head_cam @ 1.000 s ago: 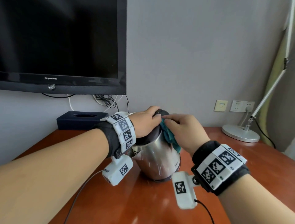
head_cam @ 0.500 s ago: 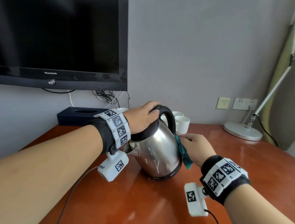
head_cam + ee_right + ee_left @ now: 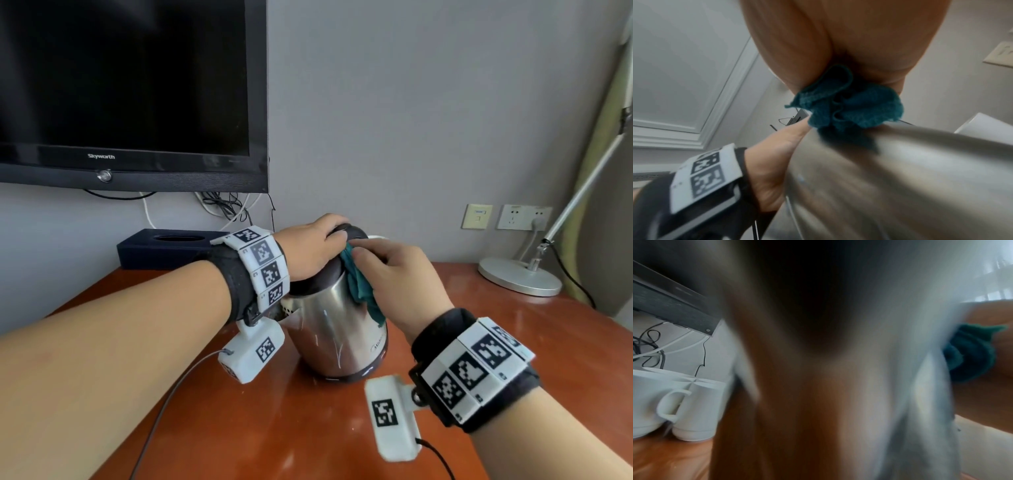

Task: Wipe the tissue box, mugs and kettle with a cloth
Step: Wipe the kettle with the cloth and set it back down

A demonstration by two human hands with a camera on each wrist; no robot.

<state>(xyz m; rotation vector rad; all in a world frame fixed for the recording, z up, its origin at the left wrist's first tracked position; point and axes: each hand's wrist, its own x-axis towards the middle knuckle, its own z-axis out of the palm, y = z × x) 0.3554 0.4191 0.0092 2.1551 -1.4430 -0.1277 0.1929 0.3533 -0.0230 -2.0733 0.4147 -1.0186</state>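
On kettle (image 3: 337, 329), cloth (image 3: 359, 286), both hands

Head view: looking forward and down over the table (image 3: 513, 342). Wrist views: pressed close against the steel kettle (image 3: 337, 329), both catching the teal cloth (image 3: 849, 104).
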